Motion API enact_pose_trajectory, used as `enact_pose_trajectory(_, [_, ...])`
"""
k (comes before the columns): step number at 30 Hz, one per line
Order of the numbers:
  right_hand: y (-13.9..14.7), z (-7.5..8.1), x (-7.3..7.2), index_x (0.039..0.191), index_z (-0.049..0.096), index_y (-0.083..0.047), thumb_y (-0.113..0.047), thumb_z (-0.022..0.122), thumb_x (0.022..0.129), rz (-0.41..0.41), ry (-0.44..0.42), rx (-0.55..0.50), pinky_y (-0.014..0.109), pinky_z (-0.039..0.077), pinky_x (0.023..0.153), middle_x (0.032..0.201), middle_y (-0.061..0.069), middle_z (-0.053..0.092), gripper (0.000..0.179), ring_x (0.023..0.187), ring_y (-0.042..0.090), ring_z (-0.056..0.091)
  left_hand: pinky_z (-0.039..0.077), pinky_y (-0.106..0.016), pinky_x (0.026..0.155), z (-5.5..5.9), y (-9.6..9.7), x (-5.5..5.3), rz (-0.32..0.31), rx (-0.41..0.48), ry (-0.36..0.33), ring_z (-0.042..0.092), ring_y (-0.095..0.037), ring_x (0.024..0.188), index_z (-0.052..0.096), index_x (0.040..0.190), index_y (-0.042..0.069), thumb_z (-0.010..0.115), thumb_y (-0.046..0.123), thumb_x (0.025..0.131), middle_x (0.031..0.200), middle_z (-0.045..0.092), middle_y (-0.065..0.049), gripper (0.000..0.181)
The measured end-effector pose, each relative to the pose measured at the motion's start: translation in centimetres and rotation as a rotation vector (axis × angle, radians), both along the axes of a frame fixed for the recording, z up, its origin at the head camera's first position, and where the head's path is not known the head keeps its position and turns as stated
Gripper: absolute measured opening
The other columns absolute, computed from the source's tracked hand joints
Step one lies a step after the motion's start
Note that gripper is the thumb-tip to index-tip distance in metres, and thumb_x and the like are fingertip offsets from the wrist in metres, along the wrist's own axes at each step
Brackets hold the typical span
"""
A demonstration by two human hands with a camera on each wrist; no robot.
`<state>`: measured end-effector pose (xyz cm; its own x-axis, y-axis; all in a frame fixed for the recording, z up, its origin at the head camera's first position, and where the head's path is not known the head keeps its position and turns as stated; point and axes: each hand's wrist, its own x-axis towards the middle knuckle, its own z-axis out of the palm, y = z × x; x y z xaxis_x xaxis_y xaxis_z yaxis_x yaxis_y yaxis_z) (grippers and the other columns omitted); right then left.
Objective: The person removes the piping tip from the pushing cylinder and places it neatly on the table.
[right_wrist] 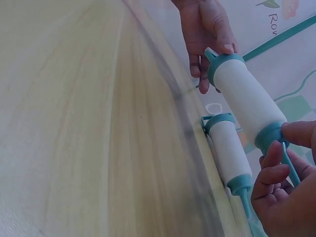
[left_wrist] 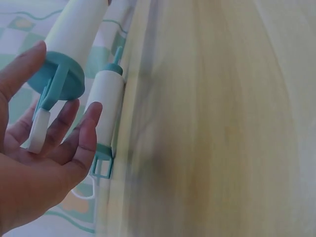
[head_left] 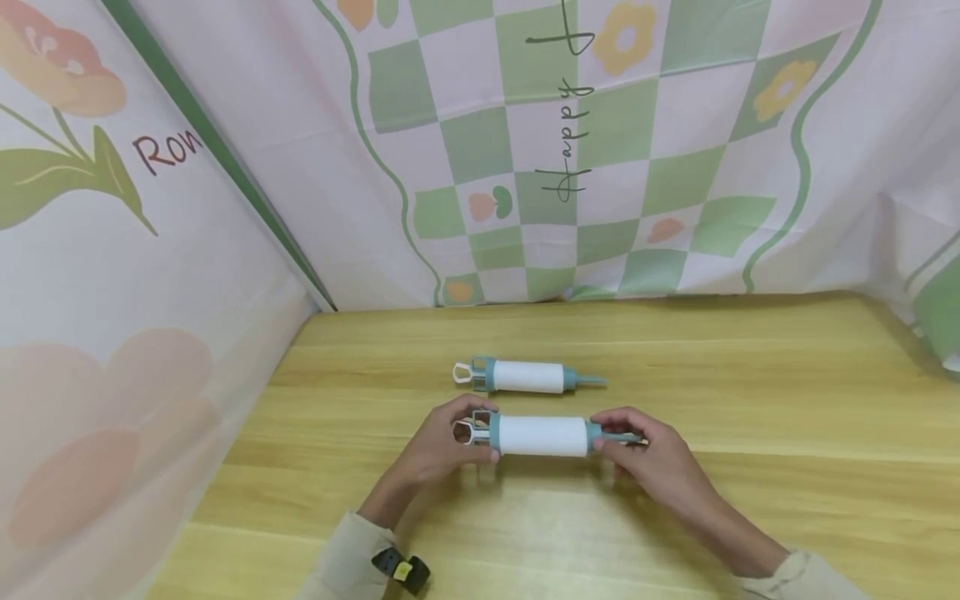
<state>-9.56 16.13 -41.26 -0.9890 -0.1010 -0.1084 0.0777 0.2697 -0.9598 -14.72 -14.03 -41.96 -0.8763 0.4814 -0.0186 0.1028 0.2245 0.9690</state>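
A white, syringe-like tube [head_left: 543, 436] with teal ends is held level between both hands, raised above the table. My left hand [head_left: 447, 440] pinches the teal collar at its left end, where a teal frame and a white loop handle stick out. At the other end my right hand [head_left: 651, 450] grips the teal cap [right_wrist: 270, 134] between thumb and fingers, beside the thin teal nozzle [right_wrist: 290, 165]. A second tube [head_left: 528, 377] of the same look, a little farther back, lies on the table with its nozzle to the right.
Both hands work over a light wood-grain table [head_left: 750, 375]. A white cloth [head_left: 615, 167] with green checks and flowers hangs along the back edge, and another printed cloth [head_left: 187, 275] closes off the left side. A black strap [head_left: 402, 570] sits at the left sleeve.
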Motion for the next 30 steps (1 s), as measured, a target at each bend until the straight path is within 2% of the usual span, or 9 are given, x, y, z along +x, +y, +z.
enact_pose_trajectory(6, [0.3, 0.5, 0.3, 0.128, 0.062, -0.003, -0.021, 0.072, 0.094, -0.007, 0.028, -0.008, 0.032, 0.057, 0.071, 0.121, 0.015, 0.061, 0.040, 0.094, 0.026, 0.062, 0.051, -0.028, 0.074, 0.5, 0.3, 0.2, -0.011, 0.068, 0.004, 0.060, -0.021, 0.085, 0.060, 0.126, 0.001, 0.081, 0.004, 0.078, 0.116, 0.060, -0.020, 0.053])
enact_pose_trajectory(11, [0.4, 1.1, 0.7, 0.128, 0.062, -0.004, -0.024, 0.072, 0.095, -0.022, 0.031, -0.030, 0.033, 0.057, 0.073, 0.124, 0.016, 0.059, 0.040, 0.097, 0.030, 0.064, 0.053, -0.030, 0.077, 0.8, 0.6, 0.3, -0.011, 0.096, 0.004, 0.062, -0.023, 0.092, 0.059, 0.124, 0.000, 0.080, 0.003, 0.079, 0.116, 0.060, -0.018, 0.050])
enact_pose_trajectory(16, [0.6, 1.5, 1.1, 0.126, 0.063, -0.005, -0.026, 0.072, 0.094, -0.030, 0.055, -0.036, 0.035, 0.058, 0.076, 0.122, 0.016, 0.060, 0.039, 0.097, 0.032, 0.065, 0.056, -0.033, 0.075, 1.4, 1.0, 0.9, -0.004, 0.133, -0.060, 0.065, -0.023, 0.089, 0.057, 0.125, 0.001, 0.078, -0.001, 0.079, 0.120, 0.058, -0.014, 0.051])
enact_pose_trajectory(20, [0.8, 1.7, 1.4, 0.127, 0.063, -0.005, -0.026, 0.072, 0.095, -0.025, 0.061, -0.050, 0.035, 0.058, 0.076, 0.123, 0.016, 0.060, 0.039, 0.096, 0.031, 0.065, 0.056, -0.034, 0.075, 1.8, 1.2, 1.4, 0.020, 0.146, -0.082, 0.064, -0.023, 0.089, 0.057, 0.126, 0.001, 0.078, -0.002, 0.078, 0.121, 0.058, -0.011, 0.052])
enact_pose_trajectory(25, [1.1, 2.0, 1.6, 0.127, 0.063, -0.006, -0.027, 0.071, 0.095, -0.017, 0.078, -0.045, 0.035, 0.058, 0.077, 0.125, 0.017, 0.059, 0.039, 0.096, 0.031, 0.066, 0.057, -0.035, 0.075, 2.3, 1.4, 1.8, 0.034, 0.157, -0.067, 0.063, -0.025, 0.091, 0.057, 0.126, 0.000, 0.079, -0.001, 0.076, 0.119, 0.058, -0.012, 0.054])
enact_pose_trajectory(30, [1.3, 2.3, 1.9, 0.129, 0.060, -0.003, -0.024, 0.067, 0.098, 0.019, 0.154, 0.005, 0.035, 0.058, 0.073, 0.120, 0.018, 0.060, 0.038, 0.090, 0.032, 0.068, 0.056, -0.037, 0.076, 2.4, 1.4, 2.2, 0.043, 0.155, -0.031, 0.061, -0.027, 0.093, 0.059, 0.123, 0.005, 0.079, 0.000, 0.075, 0.119, 0.058, -0.013, 0.053])
